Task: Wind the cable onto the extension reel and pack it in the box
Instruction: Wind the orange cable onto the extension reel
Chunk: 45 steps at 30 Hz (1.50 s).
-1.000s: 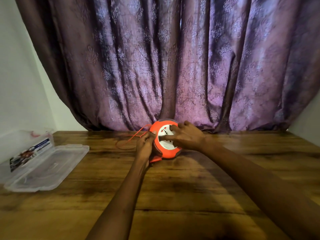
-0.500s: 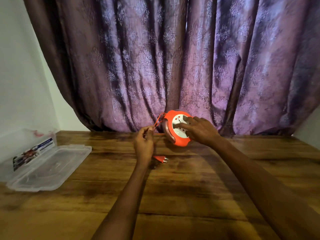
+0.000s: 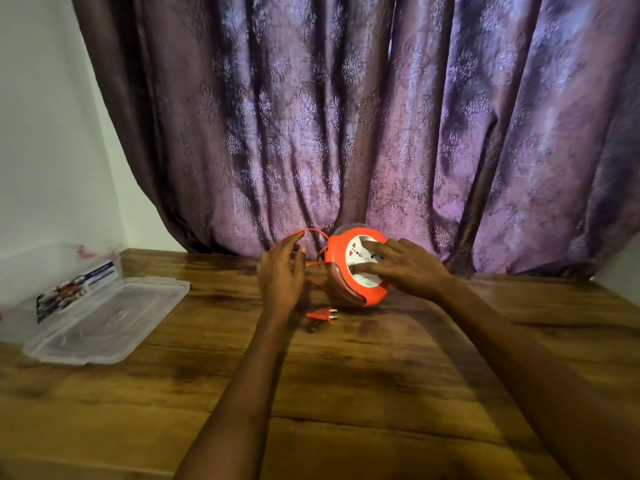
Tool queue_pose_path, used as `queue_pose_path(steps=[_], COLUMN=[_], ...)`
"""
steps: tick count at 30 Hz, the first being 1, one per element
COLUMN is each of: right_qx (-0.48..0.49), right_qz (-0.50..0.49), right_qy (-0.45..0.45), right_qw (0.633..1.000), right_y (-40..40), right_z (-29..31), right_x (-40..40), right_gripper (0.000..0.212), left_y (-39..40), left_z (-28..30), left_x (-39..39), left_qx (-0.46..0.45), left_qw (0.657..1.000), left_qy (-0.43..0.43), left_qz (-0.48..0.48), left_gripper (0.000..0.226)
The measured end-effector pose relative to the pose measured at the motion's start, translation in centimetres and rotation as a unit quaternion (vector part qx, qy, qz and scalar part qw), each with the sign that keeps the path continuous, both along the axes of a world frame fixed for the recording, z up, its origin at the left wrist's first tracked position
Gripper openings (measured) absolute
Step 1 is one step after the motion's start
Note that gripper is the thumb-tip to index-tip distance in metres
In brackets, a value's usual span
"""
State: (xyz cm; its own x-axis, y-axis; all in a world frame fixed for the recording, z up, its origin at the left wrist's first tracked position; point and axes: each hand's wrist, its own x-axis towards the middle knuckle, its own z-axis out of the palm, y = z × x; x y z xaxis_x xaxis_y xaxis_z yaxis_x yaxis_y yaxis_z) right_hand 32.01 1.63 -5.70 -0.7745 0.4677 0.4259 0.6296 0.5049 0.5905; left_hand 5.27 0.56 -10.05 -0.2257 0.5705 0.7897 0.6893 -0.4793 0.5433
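Note:
An orange extension reel with a white socket face stands on edge at the far middle of the wooden table. My right hand grips its face, fingers spread over the sockets. A thin orange cable loops from the reel's left side over the fingers of my left hand, which holds it loosely just left of the reel. The orange plug lies on the table in front of the reel. A clear plastic box lies open at the left.
A purple patterned curtain hangs right behind the reel, along the table's far edge. A white wall is at the left. The box's raised half, with a printed label, leans against that wall.
The reel has tipped so its white face shows more. My left hand rose and opened, with the cable now looped over its fingers. The plug stayed on the table.

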Motion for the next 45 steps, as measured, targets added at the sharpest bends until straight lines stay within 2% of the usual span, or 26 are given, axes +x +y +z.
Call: queue_pose_path(steps=[2,5,8,10,11,13,17,20,22,25,27,30,33,37,42,45], right_qx=[0.014,0.017,0.007,0.01,0.012,0.014,0.012,0.01,0.009,0.022,0.023,0.009,-0.029,-0.055,-0.044,-0.045], right_qz=[0.009,0.009,-0.005,-0.009,-0.008,0.001,0.012,0.002,-0.013,-0.037,-0.055,-0.106,-0.168,-0.218,-0.221,-0.208], right_qy=[0.008,0.016,0.034,0.048,0.053,0.063,0.071,0.071,0.074,0.077,0.076,0.076,0.069,0.04,0.047,0.055], right_qw=[1.0,1.0,0.999,0.999,0.998,0.998,0.997,0.997,0.997,0.996,0.995,0.991,0.983,0.974,0.973,0.975], right_y=[0.1,0.0,-0.4,-0.6,-0.6,-0.4,-0.1,-0.2,-0.3,-0.6,-0.9,-1.4,-2.0,-2.4,-2.7,-2.5], right_z=[0.1,0.3,0.5,0.6,0.6,0.5,0.3,0.3,0.3,0.4,0.2,0.0,-0.4,-1.1,-1.2,-1.2], right_x=[0.1,0.4,0.4,0.3,0.4,0.5,0.6,1.1,1.7,2.5,2.9,3.3,3.4,3.0,1.4,0.7], right_gripper=[0.06,0.062,0.054,0.054,0.054,0.059,0.068,0.066,0.056,0.055,0.063,0.069,0.063,0.056,0.052,0.066], left_y=[-0.1,-0.2,0.1,-0.1,-0.3,-0.4,-0.4,0.6,1.4,2.1,2.2,2.5,2.5,2.1,1.9,1.9], left_z=[0.3,0.7,0.8,0.9,1.0,0.8,1.2,2.2,3.0,3.9,3.9,3.1,2.2,1.7,1.9,1.9], left_x=[-0.5,-1.0,-0.9,-0.3,0.0,0.4,0.7,0.8,0.7,-0.2,-0.9,-2.3,-3.7,-4.6,-5.0,-4.7], left_qx=[-0.003,-0.027,-0.081,-0.129,-0.126,-0.055,0.079,0.057,0.032,-0.007,-0.058,-0.114,-0.132,-0.154,-0.178,-0.175], left_qw=[1.0,0.981,0.947,0.934,0.943,0.973,0.994,0.987,0.979,0.971,0.97,0.975,0.974,0.97,0.97,0.966], left_qy=[-0.02,-0.126,-0.168,-0.156,-0.127,-0.049,0.005,0.148,0.196,0.193,0.176,0.178,0.185,0.187,0.166,0.188], left_qz=[0.004,-0.146,-0.261,-0.293,-0.281,-0.217,-0.077,0.0,-0.044,-0.139,-0.155,-0.071,-0.013,0.011,0.018,0.002], left_gripper=[0.02,0.009,0.013,0.021,0.025,0.033,0.045,0.046,0.035,0.021,0.02,0.022,0.02,0.018,0.019,0.019])
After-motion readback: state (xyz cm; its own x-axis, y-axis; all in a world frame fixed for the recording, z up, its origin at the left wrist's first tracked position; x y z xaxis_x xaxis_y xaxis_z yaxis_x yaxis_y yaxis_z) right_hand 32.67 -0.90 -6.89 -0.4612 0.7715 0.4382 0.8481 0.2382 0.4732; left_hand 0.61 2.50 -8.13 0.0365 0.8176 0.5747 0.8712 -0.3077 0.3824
